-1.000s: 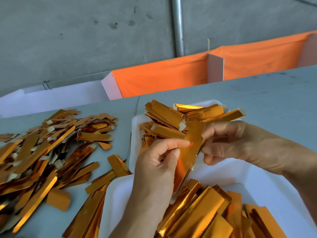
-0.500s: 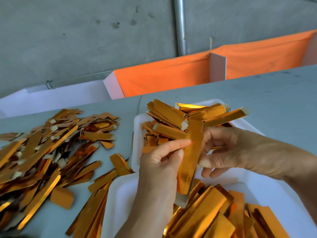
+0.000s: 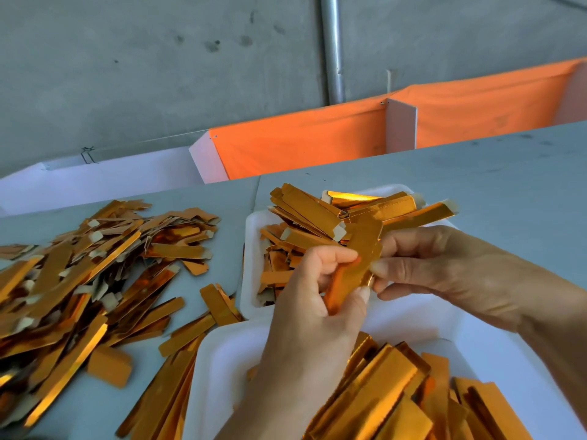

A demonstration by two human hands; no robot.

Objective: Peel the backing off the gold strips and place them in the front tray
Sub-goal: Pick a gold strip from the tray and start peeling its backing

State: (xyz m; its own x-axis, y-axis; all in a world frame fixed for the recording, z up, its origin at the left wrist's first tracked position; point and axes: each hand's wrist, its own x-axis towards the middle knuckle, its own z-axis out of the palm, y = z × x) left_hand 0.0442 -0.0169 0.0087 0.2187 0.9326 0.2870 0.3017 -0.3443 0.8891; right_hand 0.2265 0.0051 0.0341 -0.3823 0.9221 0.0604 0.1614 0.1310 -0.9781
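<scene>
One gold strip (image 3: 362,252) is pinched between left hand (image 3: 320,300) and right hand (image 3: 444,274), held upright above the white front tray (image 3: 222,360) of peeled strips. Rear tray (image 3: 251,268) and table pile (image 3: 79,274) are filled with more strips.

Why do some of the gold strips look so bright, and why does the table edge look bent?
Head view: the foil mirrors the light, so glare flares on a strip in the far tray and along the loose pile; the wide-angle lens bows the table edge; the hands stay sharp.
</scene>
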